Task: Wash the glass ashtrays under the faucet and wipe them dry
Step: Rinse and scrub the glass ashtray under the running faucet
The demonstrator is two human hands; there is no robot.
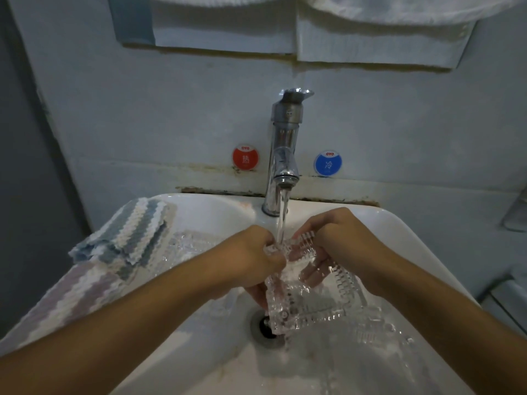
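Sink: white basin filling the near half of the view, drain near its middle, water pooling and splashing at the near right.

Striped cloths: folded and draped over the left rim of the sink, one lying nearer than the other; judged to be the wiping cloths, not yet in use.

Faucet: chrome single-lever mixer at the far centre, running. Its stream falls between the two hands. A red sticker sits on the wall to its left, a blue sticker to its right.

Glass ashtray: clear, square, ridged edges, held tilted over the drain with its far corner in the stream.

Second glass ashtray: clear, resting on the left part of the sink, just beside the cloths.

Left hand: fingers curled round the left edge of the held ashtray, grasping it.

Right hand: grasping the far right edge, fingers showing through the glass from beneath.

Handling note: wet cut glass is judged slippery. Keep both grips firm, turn the piece so water reaches every ridge and the hollow, and hold it low over the basin.
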